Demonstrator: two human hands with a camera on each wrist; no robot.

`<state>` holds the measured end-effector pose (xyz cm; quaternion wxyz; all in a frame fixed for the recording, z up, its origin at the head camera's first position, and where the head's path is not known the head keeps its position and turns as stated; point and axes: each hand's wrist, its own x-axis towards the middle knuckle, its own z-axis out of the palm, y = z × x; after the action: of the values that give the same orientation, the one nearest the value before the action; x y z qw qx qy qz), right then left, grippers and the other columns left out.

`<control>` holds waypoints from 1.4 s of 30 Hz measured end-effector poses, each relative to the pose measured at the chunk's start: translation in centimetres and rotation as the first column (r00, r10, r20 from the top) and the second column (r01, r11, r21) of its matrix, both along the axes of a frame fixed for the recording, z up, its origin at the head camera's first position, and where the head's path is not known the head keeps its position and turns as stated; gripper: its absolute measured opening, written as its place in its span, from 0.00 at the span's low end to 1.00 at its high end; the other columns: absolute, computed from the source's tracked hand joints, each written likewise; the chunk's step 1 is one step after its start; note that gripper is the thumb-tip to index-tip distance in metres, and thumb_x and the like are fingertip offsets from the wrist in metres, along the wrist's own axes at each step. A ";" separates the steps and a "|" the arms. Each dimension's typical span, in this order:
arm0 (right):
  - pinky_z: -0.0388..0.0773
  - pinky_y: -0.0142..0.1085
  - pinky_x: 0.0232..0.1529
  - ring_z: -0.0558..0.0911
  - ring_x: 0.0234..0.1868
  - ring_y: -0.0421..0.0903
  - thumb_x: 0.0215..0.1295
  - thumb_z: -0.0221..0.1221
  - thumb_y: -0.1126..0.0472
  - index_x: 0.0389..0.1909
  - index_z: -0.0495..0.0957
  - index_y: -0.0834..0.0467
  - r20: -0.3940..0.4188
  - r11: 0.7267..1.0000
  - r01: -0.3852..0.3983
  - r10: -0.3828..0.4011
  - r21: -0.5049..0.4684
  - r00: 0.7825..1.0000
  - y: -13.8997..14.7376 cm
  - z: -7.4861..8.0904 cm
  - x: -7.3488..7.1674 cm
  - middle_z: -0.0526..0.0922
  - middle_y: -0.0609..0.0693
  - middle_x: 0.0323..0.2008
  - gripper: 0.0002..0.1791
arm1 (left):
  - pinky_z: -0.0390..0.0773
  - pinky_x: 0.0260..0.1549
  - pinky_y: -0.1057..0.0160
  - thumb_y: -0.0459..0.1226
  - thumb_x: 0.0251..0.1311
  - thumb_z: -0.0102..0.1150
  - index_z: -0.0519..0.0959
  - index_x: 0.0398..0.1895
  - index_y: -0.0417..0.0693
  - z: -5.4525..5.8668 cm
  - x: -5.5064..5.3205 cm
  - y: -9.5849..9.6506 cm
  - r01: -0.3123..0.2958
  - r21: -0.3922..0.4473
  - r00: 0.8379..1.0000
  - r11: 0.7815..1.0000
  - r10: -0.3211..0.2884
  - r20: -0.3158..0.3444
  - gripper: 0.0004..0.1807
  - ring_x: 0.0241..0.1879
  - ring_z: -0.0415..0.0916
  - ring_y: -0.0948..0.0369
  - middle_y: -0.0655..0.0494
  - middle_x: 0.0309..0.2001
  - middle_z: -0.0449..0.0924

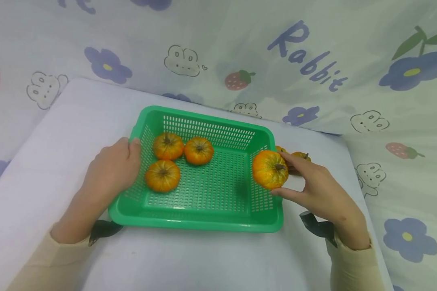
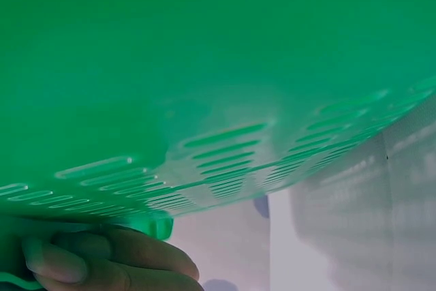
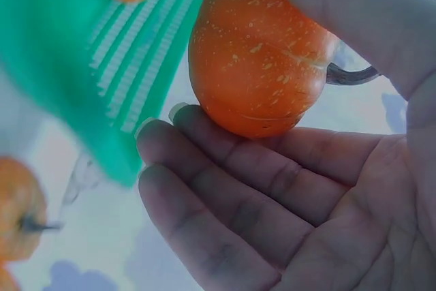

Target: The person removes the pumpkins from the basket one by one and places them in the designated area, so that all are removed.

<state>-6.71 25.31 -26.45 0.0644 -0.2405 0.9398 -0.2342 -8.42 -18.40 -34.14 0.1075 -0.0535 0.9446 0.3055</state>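
My left hand (image 1: 113, 165) grips the left rim of a green plastic basket (image 1: 196, 224), thumb on top. In the left wrist view its fingers (image 2: 129, 257) curl beneath the rim, beside the slotted wall. My right hand (image 1: 322, 190) holds a small orange pumpkin (image 1: 270, 169) between thumb and fingertips, over the basket's right end. The right wrist view shows this pumpkin (image 3: 259, 52) from the side, its curved stem toward the palm. Inside the basket, three more small pumpkins (image 1: 162, 176) sit grouped at the left.
Beyond my right hand, outside the basket, more pumpkins (image 1: 301, 156) lie on the white-covered table (image 1: 204, 258), partly hidden. A hanging cloth (image 1: 211, 36) printed with rabbits, flowers and strawberries rises behind and to the right. Dark straps (image 1: 318, 226) circle both wrists.
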 end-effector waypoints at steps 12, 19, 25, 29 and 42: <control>0.80 0.59 0.52 0.85 0.54 0.65 0.62 0.76 0.49 0.76 0.65 0.61 -0.011 0.974 0.217 -0.217 0.069 0.976 4.5 -1.0 1.2 0.80 0.62 0.63 0.46 | 0.70 0.20 0.53 0.55 0.81 0.19 0.68 0.46 0.34 0.1 0.1 -0.1 0.001 0.002 1.000 1.000 -0.001 -0.001 0.34 0.27 0.71 0.45 0.41 0.27 0.69; 0.78 0.56 0.51 0.84 0.54 0.69 0.63 0.75 0.52 0.75 0.65 0.64 -0.001 0.957 0.283 -0.284 0.061 0.959 6.9 -1.4 1.7 0.80 0.66 0.61 0.45 | 0.70 0.20 0.52 0.55 0.81 0.19 0.68 0.45 0.34 0.2 0.1 -0.1 0.005 -0.006 1.000 1.000 -0.005 -0.007 0.34 0.27 0.71 0.44 0.40 0.27 0.69; 0.76 0.26 0.51 0.81 0.57 0.72 0.63 0.75 0.53 0.76 0.63 0.66 -0.003 0.948 0.313 -0.313 0.057 0.950 8.4 -1.2 1.9 0.74 0.68 0.66 0.47 | 0.69 0.18 0.54 0.55 0.81 0.19 0.68 0.44 0.35 0.2 0.1 0.1 -0.003 -0.001 1.000 1.000 0.003 -0.003 0.34 0.25 0.70 0.46 0.43 0.25 0.66; 0.66 0.13 0.48 0.79 0.58 0.75 0.63 0.75 0.53 0.76 0.62 0.67 -0.008 0.939 0.339 -0.339 0.061 0.941 9.6 -1.2 1.7 0.72 0.70 0.67 0.48 | 0.68 0.18 0.55 0.55 0.81 0.19 0.68 0.43 0.36 0.1 0.1 0.1 -0.005 0.002 1.000 1.000 0.005 -0.002 0.33 0.25 0.70 0.47 0.43 0.25 0.66; 0.75 0.18 0.44 0.78 0.60 0.75 0.67 0.72 0.49 0.79 0.55 0.69 0.077 0.884 0.462 -0.467 0.070 0.881 12.8 -2.2 0.8 0.72 0.74 0.66 0.51 | 0.70 0.22 0.50 0.56 0.81 0.19 0.68 0.44 0.36 0.1 0.0 -0.1 -0.002 -0.005 1.000 1.000 0.002 0.004 0.34 0.29 0.71 0.43 0.38 0.29 0.70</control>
<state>-5.89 38.09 -28.67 0.0555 0.0044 0.9715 -0.2304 -8.42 -18.54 -34.03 0.1091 -0.0556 0.9451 0.3031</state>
